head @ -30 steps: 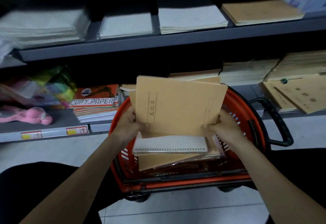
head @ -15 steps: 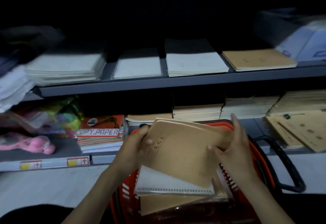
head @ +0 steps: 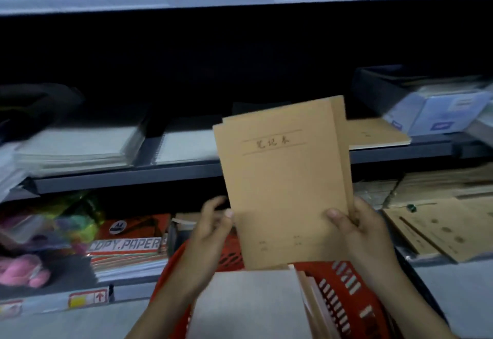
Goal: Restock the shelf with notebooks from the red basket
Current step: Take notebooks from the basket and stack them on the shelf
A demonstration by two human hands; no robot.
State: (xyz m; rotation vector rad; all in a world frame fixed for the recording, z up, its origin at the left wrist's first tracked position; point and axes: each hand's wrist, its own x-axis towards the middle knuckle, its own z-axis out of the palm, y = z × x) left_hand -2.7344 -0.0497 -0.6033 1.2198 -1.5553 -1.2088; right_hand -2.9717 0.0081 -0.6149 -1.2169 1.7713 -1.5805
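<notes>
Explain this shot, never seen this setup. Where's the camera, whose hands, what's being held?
There is no machine here. A person works bare-handed, and the only camera sits on their head, looking forward and down, so both arms enter from the bottom of the picture.

The right hand grips the lower right corner of a few brown notebooks, held upright in front of the shelf. The left hand has its thumb at their left edge; whether it really grips is unclear.

Below the hands is the red basket, with a white notebook on top of its load.

On the shelf lie pale notebook stacks and, to the right, a brown stack. Lower left is a copy paper pack.
</notes>
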